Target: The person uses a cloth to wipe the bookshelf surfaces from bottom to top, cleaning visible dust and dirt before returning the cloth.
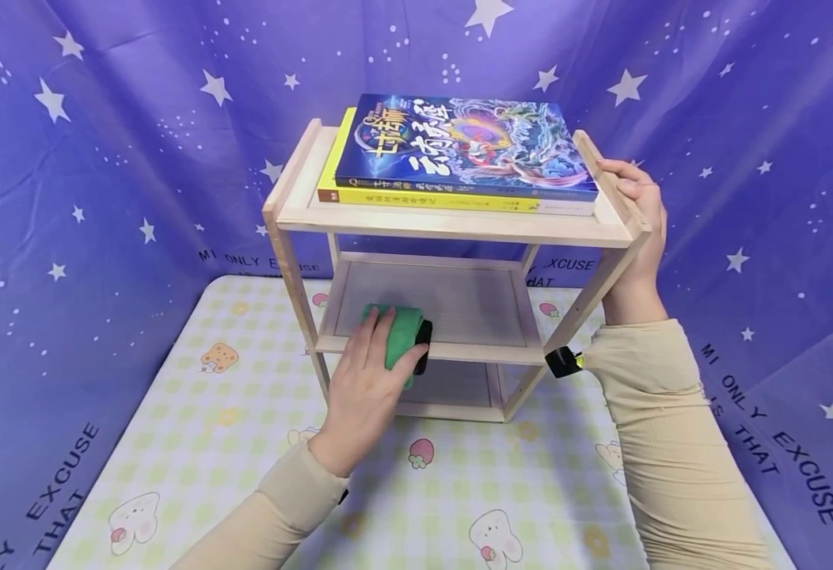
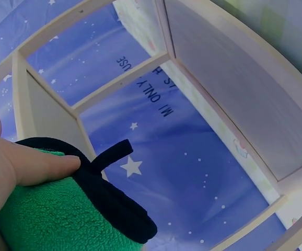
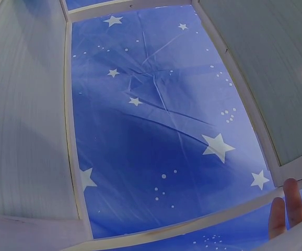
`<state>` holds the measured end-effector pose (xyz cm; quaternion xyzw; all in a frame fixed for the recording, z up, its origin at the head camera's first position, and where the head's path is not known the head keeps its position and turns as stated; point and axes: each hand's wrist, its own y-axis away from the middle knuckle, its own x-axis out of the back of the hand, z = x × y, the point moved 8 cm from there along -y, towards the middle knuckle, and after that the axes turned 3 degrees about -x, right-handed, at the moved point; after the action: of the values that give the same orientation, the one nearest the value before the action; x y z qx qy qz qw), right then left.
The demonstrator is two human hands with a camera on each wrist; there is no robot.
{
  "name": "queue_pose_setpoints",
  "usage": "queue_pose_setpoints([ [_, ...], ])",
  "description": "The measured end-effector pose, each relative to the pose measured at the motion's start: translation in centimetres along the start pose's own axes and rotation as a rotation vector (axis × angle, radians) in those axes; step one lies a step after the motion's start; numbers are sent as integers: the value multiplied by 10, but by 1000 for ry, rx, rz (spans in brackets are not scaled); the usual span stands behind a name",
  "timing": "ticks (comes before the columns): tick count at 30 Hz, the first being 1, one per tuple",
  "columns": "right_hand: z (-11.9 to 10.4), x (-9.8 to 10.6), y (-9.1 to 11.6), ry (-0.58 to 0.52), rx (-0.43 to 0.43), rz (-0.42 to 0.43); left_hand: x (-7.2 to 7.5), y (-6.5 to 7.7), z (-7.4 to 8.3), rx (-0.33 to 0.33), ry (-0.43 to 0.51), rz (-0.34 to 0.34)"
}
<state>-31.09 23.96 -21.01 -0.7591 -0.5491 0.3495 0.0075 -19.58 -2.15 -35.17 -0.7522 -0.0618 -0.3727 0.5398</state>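
Note:
A three-tier wooden shelf (image 1: pixel 452 227) stands upright on the tablecloth. At the front edge of its middle tier, my left hand (image 1: pixel 359 392) holds a folded green cloth (image 1: pixel 401 326) with black trim. Up close in the left wrist view, the thumb presses on the fuzzy cloth (image 2: pixel 70 214), and a black loop (image 2: pixel 114 154) sticks out from its edge. My right hand (image 1: pixel 637 229) grips the shelf's upper right side rail, fingertips over the top. Fingers (image 3: pixel 294 204) of that hand show at a wooden edge in the right wrist view.
On the top tier lie two stacked books, a blue illustrated one (image 1: pixel 481 142) over a yellow one (image 1: pixel 424 198). The tablecloth (image 1: pixel 195 443) is green and white check with cartoon prints. A purple star-patterned curtain (image 1: pixel 138 103) surrounds the table at the back and sides.

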Motion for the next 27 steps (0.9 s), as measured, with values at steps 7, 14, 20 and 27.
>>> queue_pose_setpoints([
  [7, 0, -1, 1, 12, 4, -10, 1, 1, -2, 16, -9, 21],
  [14, 0, 1, 0, 22, 4, -3, 1, 4, -6, 35, -24, 17],
  [20, 1, 1, -2, 13, 2, 4, 4, 6, -12, 59, -28, 19],
  [27, 1, 1, -2, -10, -8, 2, 4, 9, -16, 80, -55, 16],
])
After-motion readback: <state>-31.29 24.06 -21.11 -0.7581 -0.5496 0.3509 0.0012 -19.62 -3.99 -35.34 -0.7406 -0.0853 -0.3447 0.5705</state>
